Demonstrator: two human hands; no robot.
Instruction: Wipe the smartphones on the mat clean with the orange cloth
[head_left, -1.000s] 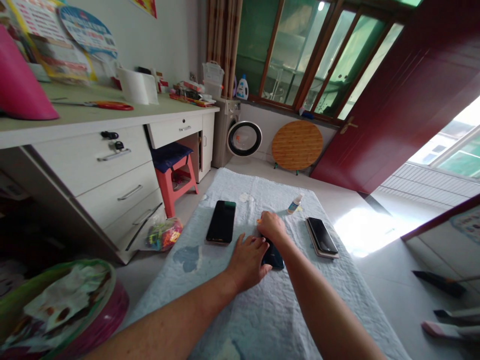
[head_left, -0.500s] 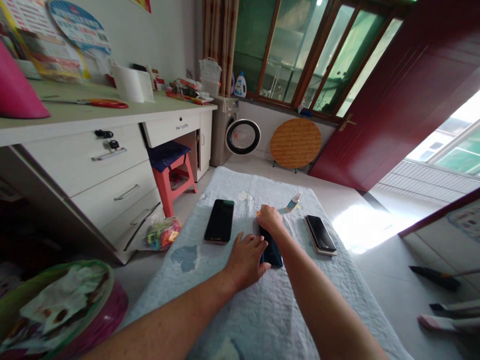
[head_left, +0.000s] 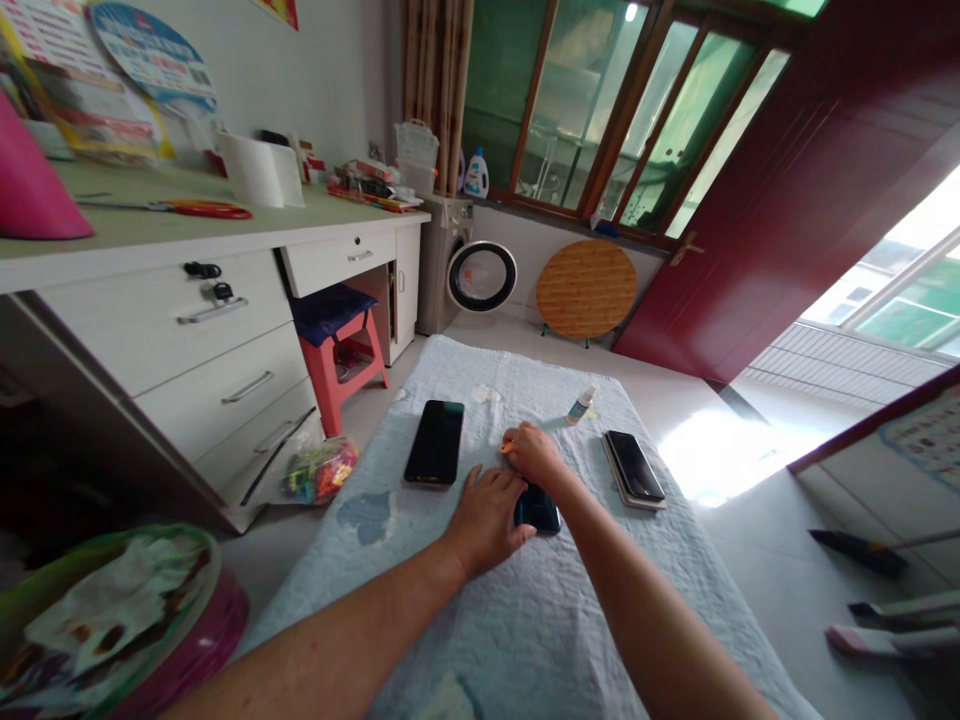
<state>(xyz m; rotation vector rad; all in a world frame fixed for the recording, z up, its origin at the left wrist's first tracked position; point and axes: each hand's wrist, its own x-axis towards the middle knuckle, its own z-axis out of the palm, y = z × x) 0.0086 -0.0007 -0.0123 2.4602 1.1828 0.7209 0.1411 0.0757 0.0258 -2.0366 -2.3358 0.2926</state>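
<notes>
A dark, glossy phone [head_left: 541, 515] lies on the pale blue patterned cloth [head_left: 525, 620], partly covered by my hands. My left hand [head_left: 484, 515] rests against its left side, fingers spread and thumb near its lower edge. Over the phone's far end, my right hand [head_left: 534, 452] is closed around a small orange item [head_left: 507, 448], of which only a bit shows at the fingertips. A larger black phone [head_left: 435, 442] lies to the left. On the right, another phone [head_left: 636, 466] sits on a pale flat object. Beyond my right hand stands a small spray bottle [head_left: 581, 405].
White drawers [head_left: 210, 350] and a desk top run along the left. A pink stool [head_left: 345, 350] is tucked beneath. A waste basket [head_left: 217, 600] stands at lower left. A round wooden tabletop [head_left: 586, 290] leans at the back near the red door [head_left: 750, 200].
My right hand has shifted slightly left over the phone's far end, and more of the orange item shows. My left hand stays beside the phone. The whole view has shifted a little.
</notes>
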